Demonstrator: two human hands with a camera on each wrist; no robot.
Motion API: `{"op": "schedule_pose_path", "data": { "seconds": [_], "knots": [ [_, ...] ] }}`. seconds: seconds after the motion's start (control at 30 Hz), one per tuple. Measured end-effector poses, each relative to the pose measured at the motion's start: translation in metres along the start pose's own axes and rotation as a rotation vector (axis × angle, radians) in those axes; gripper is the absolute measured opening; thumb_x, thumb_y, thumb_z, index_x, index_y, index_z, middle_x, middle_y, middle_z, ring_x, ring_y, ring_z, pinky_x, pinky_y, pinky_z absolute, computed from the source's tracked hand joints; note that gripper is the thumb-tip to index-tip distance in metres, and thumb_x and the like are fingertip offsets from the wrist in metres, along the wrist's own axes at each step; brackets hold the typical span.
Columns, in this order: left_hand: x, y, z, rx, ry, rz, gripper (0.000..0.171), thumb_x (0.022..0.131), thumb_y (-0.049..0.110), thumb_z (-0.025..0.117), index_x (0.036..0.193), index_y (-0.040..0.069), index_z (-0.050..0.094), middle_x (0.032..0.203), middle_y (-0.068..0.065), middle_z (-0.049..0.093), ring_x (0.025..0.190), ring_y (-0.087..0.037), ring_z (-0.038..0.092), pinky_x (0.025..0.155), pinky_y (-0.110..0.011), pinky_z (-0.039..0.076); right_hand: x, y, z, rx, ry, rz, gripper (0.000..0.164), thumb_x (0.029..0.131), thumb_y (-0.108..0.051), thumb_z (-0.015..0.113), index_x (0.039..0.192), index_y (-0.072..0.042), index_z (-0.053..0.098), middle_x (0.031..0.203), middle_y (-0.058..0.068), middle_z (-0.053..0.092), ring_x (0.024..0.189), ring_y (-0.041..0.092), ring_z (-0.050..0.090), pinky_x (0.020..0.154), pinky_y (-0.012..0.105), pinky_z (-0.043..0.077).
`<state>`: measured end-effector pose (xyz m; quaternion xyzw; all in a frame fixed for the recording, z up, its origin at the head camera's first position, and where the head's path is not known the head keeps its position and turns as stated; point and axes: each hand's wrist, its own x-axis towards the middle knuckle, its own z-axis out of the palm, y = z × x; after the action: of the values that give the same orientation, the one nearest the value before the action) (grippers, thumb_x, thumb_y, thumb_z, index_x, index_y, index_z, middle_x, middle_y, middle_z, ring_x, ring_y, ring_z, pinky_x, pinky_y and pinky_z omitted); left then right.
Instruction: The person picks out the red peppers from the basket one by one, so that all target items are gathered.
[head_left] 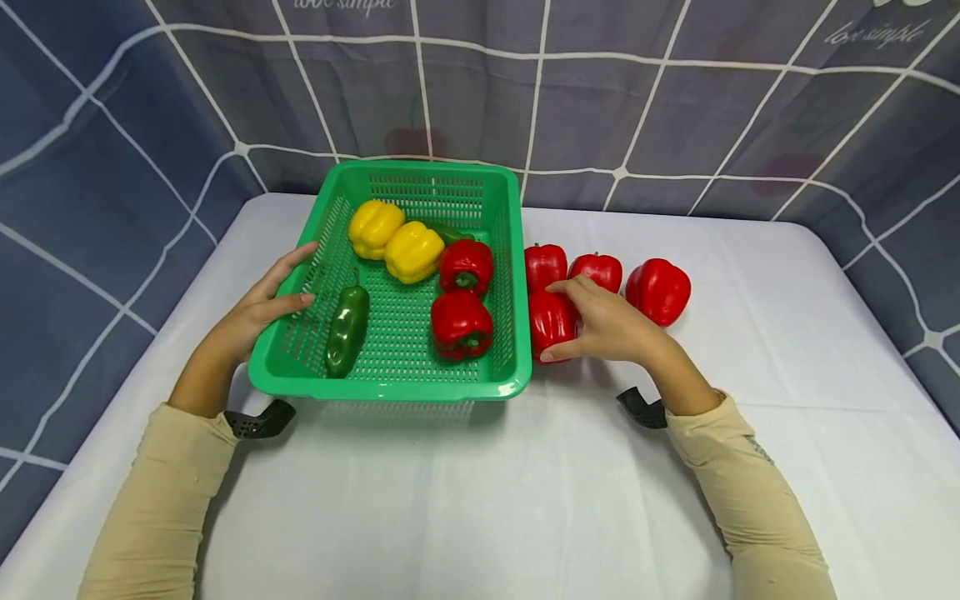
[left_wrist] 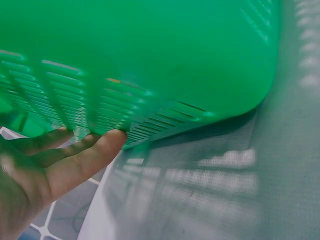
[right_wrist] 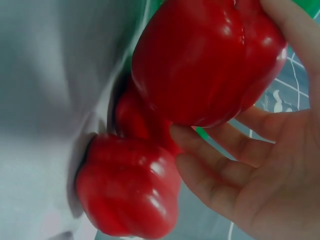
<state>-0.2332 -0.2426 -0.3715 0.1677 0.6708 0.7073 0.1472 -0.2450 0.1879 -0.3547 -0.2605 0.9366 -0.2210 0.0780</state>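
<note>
My left hand (head_left: 255,312) holds the left rim of a green plastic basket (head_left: 390,390), its thumb and a finger over the edge. In the left wrist view, other fingers (left_wrist: 90,162) touch the slotted outer wall. My right hand (head_left: 615,325) grips a red bell pepper (head_left: 549,321) beside the basket's right wall. The right wrist view shows this pepper (right_wrist: 205,65) between thumb and fingers. Inside the basket lie yellow bell peppers (head_left: 414,252), red bell peppers (head_left: 459,321), a dark green chili pepper (head_left: 348,329) and a partly hidden green vegetable (head_left: 450,233).
Outside the basket, more red bell peppers stand right of it: one at its wall (head_left: 545,265), one behind my right hand (head_left: 597,268), and one farther right (head_left: 658,292). A white cloth (head_left: 525,500) covers the table. Dark gridded fabric (head_left: 480,100) hangs around the back and sides.
</note>
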Motion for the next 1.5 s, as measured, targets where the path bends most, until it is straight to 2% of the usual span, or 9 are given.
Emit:
{"op": "schedule_pose_path", "data": {
  "seconds": [0.33,0.63,0.8,1.3,1.5],
  "knots": [
    [-0.002,-0.002,0.001,-0.008,-0.006,0.009,0.063,0.094,0.0,0.039,0.146,0.027,0.016,0.136,-0.014,0.021,0.089,-0.015,0.062,0.065,-0.034,0.057,0.003,-0.001,0.01,-0.018,-0.02,0.0,0.085,0.061,-0.048,0.08,0.127,-0.007,0.045,0.118,0.01,0.047,0.108,0.024,0.049,0.09,0.043,0.048],
    [-0.002,-0.002,0.0,0.004,-0.004,0.003,0.063,0.094,0.001,0.039,0.146,0.027,0.015,0.138,-0.016,0.017,0.09,-0.015,0.062,0.066,-0.034,0.057,0.005,0.001,0.013,0.012,-0.015,-0.009,0.085,0.063,-0.045,0.079,0.128,-0.005,0.043,0.118,0.011,0.046,0.111,0.024,0.045,0.092,0.042,0.047],
    [-0.002,-0.001,0.0,-0.002,-0.001,0.008,0.063,0.094,0.001,0.039,0.146,0.027,0.016,0.137,-0.014,0.02,0.09,-0.015,0.062,0.066,-0.034,0.057,0.005,0.001,0.013,0.024,-0.023,-0.012,0.086,0.063,-0.045,0.08,0.128,-0.005,0.042,0.119,0.011,0.045,0.113,0.023,0.044,0.093,0.042,0.046],
    [0.0,0.0,0.001,0.003,-0.009,0.003,0.063,0.094,0.002,0.039,0.146,0.027,0.015,0.141,-0.02,0.011,0.091,-0.014,0.062,0.066,-0.033,0.057,0.001,0.002,0.005,0.063,-0.038,-0.022,0.08,0.065,-0.042,0.079,0.129,-0.008,0.044,0.122,0.008,0.043,0.113,0.022,0.043,0.095,0.044,0.044],
    [0.0,0.0,0.0,-0.017,-0.021,0.014,0.063,0.094,0.001,0.038,0.146,0.027,0.015,0.141,-0.02,0.009,0.093,-0.014,0.061,0.069,-0.032,0.056,0.0,0.003,0.003,0.047,-0.007,-0.034,0.076,0.067,-0.037,0.079,0.127,-0.007,0.045,0.112,0.008,0.045,0.102,0.023,0.046,0.083,0.038,0.049]
  ]
}}
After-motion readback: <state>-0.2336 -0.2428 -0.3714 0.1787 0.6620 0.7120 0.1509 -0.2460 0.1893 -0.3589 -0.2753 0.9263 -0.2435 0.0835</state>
